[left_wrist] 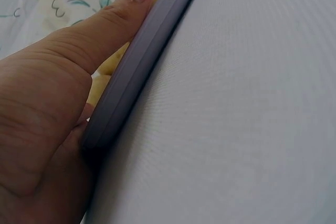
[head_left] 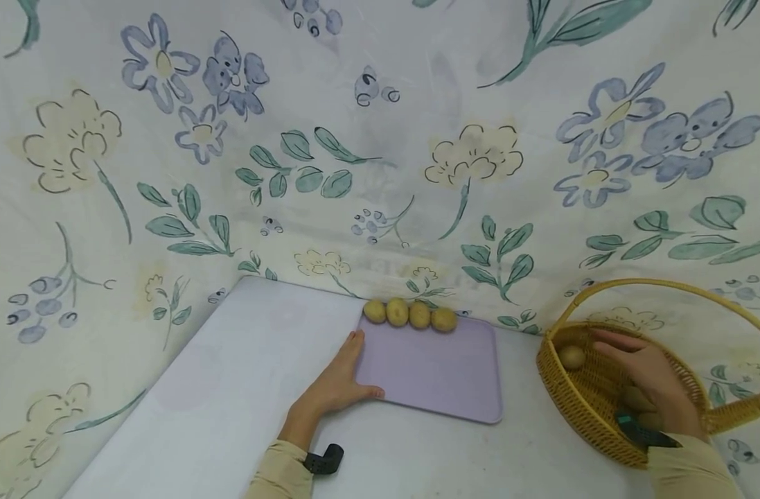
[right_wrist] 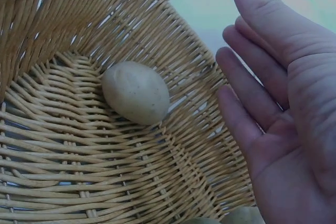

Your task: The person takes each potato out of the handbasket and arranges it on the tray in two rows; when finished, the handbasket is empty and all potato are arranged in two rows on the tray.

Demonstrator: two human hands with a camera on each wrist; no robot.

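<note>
My left hand (head_left: 336, 381) rests at the near left corner of a lilac tray (head_left: 429, 371), fingers straight along its left side and thumb at the front edge. In the left wrist view the thumb (left_wrist: 113, 22) lies against the tray's rim (left_wrist: 139, 61). Several potatoes (head_left: 420, 315) sit in a row along the tray's far edge. Over the wicker basket (head_left: 557, 384), my right hand (head_left: 650, 371) holds nothing, its fingers extended. One potato (right_wrist: 135, 93) lies by the basket wall, apart from that hand; more potatoes, partly hidden, lie near the wrist.
The basket's tall arched handle (head_left: 666, 283) rises above the right hand. A white table (head_left: 230, 388) carries tray and basket. Floral-patterned cloth (head_left: 392, 180) stands behind and to the left of the table.
</note>
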